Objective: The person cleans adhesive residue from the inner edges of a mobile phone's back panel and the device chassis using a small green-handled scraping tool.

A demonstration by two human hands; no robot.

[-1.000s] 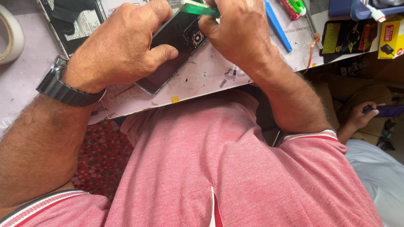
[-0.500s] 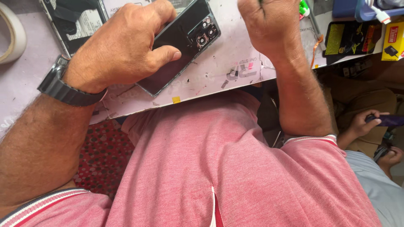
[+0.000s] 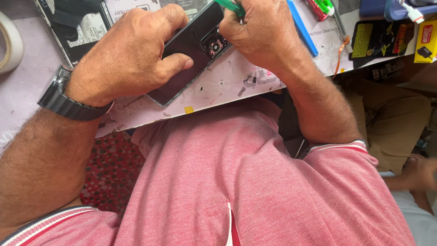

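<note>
Black and glossy, the smartphone (image 3: 189,54) lies back-up and tilted on the pale, scuffed tabletop (image 3: 227,86), its camera cluster toward the upper right. The left hand (image 3: 129,57) — a dark wristwatch (image 3: 68,102) on its wrist — clamps the phone's body, thumb laid across the back panel and fingers curled over the far edge. The right hand (image 3: 261,34) is closed in a pinch around a green-handled tool (image 3: 230,5), whose working end meets the phone beside the camera lenses; the tip itself is hidden under the fingers.

Stage of work, as judged from the view: the back panel sits flush, with no gap visible along the near edge, so the phone appears whole and the work at the camera end only begun or under way. Whether any screw or cover has come off cannot be told, though small dark specks and bits lie scattered on the tabletop just below the phone.

Condition of the phone: the back is smooth and reflective, without visible cracks; its lower corner rests near the tabletop's front edge, above the person's pink shirt (image 3: 255,182).

Surroundings: a blue flat tool (image 3: 301,28) lies just right of the right hand, a roll of tape (image 3: 9,43) at far left, and a second person's hand (image 3: 421,171) shows low at right — apart from the work.
</note>
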